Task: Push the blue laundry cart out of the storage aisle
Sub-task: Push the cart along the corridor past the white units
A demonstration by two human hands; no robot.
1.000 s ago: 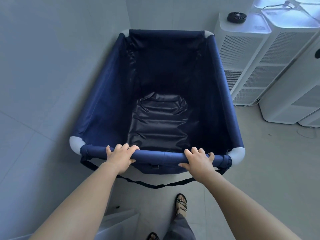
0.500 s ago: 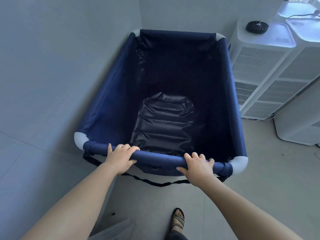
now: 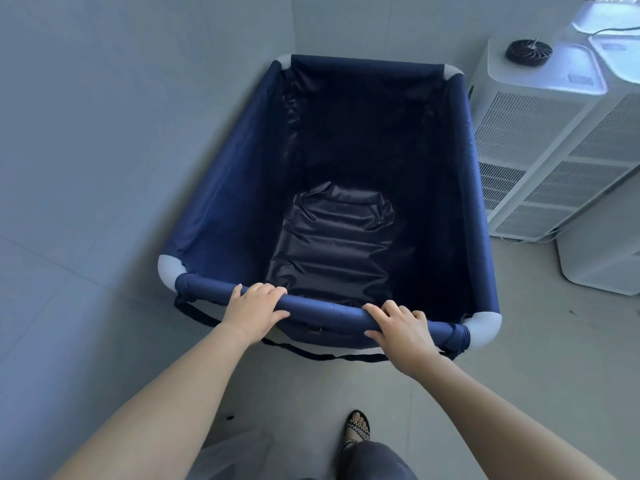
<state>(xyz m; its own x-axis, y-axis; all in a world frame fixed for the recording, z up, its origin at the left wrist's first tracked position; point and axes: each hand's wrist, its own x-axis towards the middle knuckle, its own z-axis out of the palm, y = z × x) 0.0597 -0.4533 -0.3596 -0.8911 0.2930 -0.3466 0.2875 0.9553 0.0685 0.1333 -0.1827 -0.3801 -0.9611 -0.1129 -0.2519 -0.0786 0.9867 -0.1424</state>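
A navy blue fabric laundry cart [image 3: 221, 202] with grey plastic corners fills the middle of the head view. Its inside holds only a creased dark liner at the bottom. My left hand [image 3: 254, 308] grips the near padded rail left of centre. My right hand [image 3: 403, 329] grips the same rail toward its right end. The cart's left side runs close along the wall, and its far end sits near the corner. A black strap hangs below the near rail.
A grey wall [image 3: 104, 133] stands on the left and behind the cart. White vented machines [image 3: 530, 150] line the right side, one with a small black fan [image 3: 528, 53] on top. A sandalled foot [image 3: 357, 429] stands on the tiled floor behind the cart.
Both hands have stayed on the near rail. The cart has shifted rightward in view and swung its near end away from the wall; the white machines have slid toward the right edge.
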